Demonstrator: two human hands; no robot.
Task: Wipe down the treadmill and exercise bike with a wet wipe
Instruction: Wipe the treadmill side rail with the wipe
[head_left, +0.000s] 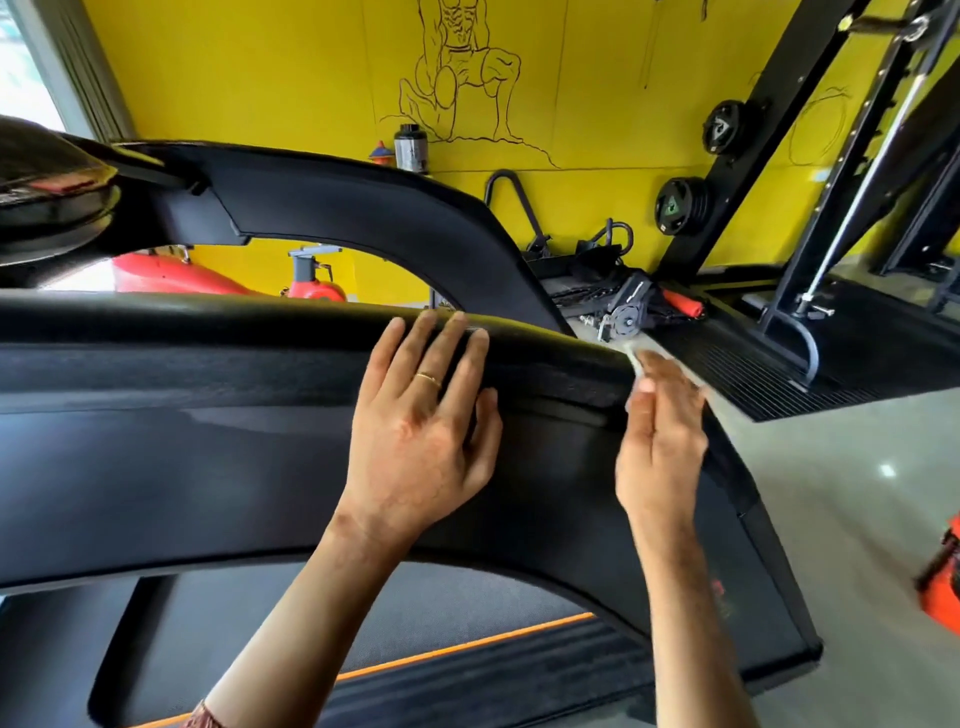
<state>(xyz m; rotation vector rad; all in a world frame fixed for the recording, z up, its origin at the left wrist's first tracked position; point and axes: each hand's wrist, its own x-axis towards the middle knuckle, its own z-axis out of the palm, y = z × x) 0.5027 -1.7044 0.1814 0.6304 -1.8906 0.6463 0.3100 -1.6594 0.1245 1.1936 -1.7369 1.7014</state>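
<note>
yellow wall (260, 78): fills the background, with a line drawing of a muscular figure on it.
treadmill (156, 467): black, fills the left and centre of the view from the near side; an orange stripe runs along the deck below.
handrail (208, 327): the treadmill's padded black top rail, running left to right and curving down at its right end.
floor (857, 493): pale and glossy, to the right of the treadmill.
rack (779, 156): black steel frame at upper right, standing on a ribbed black mat.
left hand (421, 431): lies flat on the treadmill's side panel, its grip spread, straight fingers reaching up onto the handrail.
right hand (662, 441): just right of the left hand, at the rail's downward curve, blurred; its grip pinches the wet wipe.
weight plates (680, 205): two black stacks hung on the rack's upright.
wet wipe (635, 358): a small pale wad at the right hand's fingertips, pressed against the handrail's right end.
ring (430, 380): a thin gold band on a left-hand finger.
</note>
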